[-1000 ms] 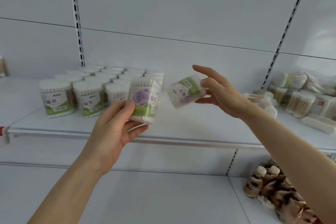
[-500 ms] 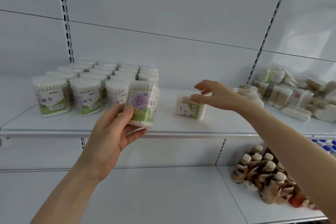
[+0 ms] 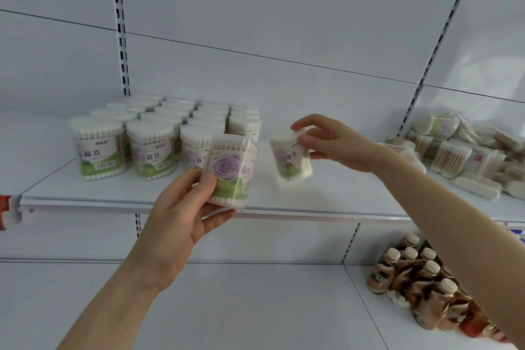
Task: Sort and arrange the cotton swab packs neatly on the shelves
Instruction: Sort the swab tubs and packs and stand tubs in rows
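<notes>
Your left hand point(image 3: 176, 230), centre frame, wraps thumb and fingers round a clear plastic cotton swab pack with a purple rose label point(image 3: 230, 170), held upright in front of the white metal shelf point(image 3: 326, 202), likely awaiting its turn. Your right hand point(image 3: 338, 145) pinches a second clear, green-labelled swab pack point(image 3: 289, 158) by its top. It is tilted low over the shelf, right of the tidy rows of matching packs point(image 3: 153, 136), and probably bound for the front row.

Shelf packs point(image 3: 98, 150) marked 棉签, bottles point(image 3: 393, 257) (print blurred)
</notes>
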Motion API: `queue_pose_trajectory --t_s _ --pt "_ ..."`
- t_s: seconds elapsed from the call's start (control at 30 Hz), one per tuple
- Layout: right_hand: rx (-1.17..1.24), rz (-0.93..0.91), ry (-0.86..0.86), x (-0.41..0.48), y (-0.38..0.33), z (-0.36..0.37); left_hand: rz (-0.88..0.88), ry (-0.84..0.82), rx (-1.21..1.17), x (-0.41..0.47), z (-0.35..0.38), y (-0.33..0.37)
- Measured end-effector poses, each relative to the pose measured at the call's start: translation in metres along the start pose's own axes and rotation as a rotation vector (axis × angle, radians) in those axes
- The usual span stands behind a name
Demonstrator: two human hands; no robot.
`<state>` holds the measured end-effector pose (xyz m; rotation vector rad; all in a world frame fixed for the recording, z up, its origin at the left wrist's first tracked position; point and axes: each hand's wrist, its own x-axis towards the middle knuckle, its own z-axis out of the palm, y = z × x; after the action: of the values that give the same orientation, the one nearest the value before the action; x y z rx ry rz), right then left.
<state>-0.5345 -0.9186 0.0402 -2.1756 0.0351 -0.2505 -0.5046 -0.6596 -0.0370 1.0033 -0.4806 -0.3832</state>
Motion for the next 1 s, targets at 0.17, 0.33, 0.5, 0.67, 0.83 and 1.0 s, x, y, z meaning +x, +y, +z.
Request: queue_pose_trajectory --t_s 0.17,0.33,0.5,0.67,0.83,1.0 --pt "0.043 0.112 -0.037 -0.005 0.015 -0.005 -0.006 0.000 -0.001 -0.001 -0.001 0.000" --pt "-0.121 0.064 0.162 -0.009 0.000 -0.004 -0.008 -0.012 0.010 -0.004 -0.002 -0.002" --pt "-0.562 0.054 0.342 0.001 -0.007 0.018 -0.026 -0.021 0.015 -0.012 -0.005 -0.007" --pt "-0.525 0.010 0.311 0.007 -0.017 0.032 -0.041 -0.013 0.025 -0.023 -0.015 -0.010" --pt "-0.497 -0.047 0.278 0.028 -0.027 0.058 -0.059 0.027 -0.002 -0.030 -0.025 -0.010" --pt "-0.490 -0.052 0.279 0.047 -0.028 0.069 -0.060 0.046 -0.018 -0.034 -0.032 -0.005"
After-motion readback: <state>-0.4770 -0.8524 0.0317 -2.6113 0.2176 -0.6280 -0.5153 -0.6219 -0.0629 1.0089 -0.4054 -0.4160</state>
